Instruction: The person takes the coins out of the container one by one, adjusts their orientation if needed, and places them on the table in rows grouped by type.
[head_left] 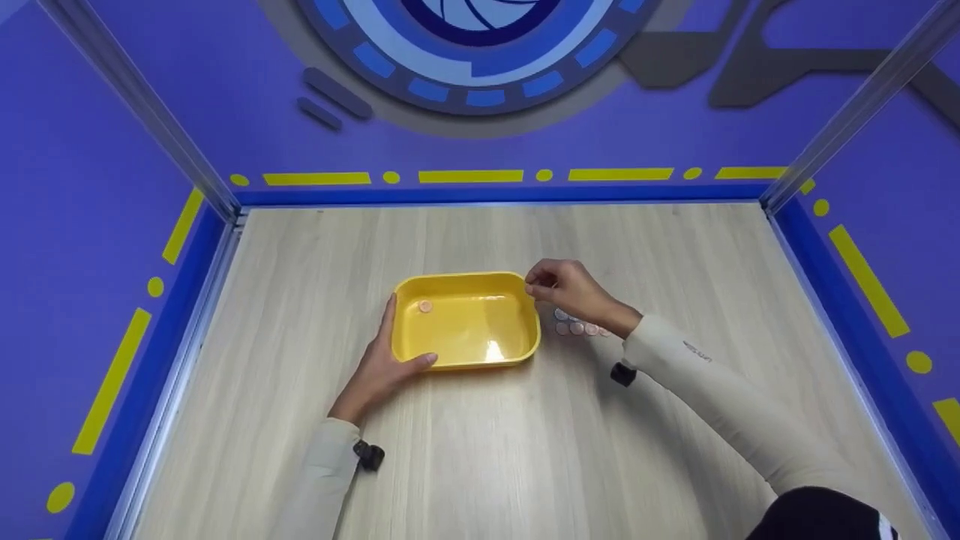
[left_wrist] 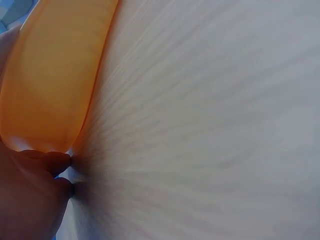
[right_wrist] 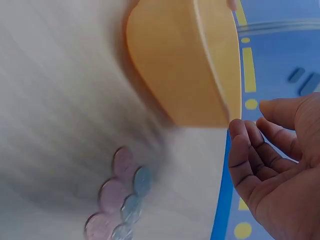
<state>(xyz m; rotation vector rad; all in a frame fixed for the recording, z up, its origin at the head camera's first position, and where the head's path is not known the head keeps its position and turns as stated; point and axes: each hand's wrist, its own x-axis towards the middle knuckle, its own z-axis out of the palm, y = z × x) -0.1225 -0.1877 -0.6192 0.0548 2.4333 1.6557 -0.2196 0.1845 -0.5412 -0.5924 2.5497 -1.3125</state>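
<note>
A yellow plastic container (head_left: 465,360) with rounded corners stands on the table, and one copper-coloured coin (head_left: 425,307) lies inside at its left. My left hand (head_left: 382,371) grips the container's left end, thumb over the near rim and fingers along the outer left side. My right hand (head_left: 574,292) is at the far right corner of the rim, fingers loosely bent. In the right wrist view a gap shows between that hand's thumb and fingers (right_wrist: 240,155), with nothing visible in it. Several coins (right_wrist: 112,196), some pinkish and some silvery, lie in two rows right of the container.
The light wood table (head_left: 465,450) is bounded by a purple back wall (head_left: 480,154) and side walls with yellow markings. Metal posts (head_left: 862,105) stand at the corners. A black rounded object (head_left: 817,517) shows at the lower right edge.
</note>
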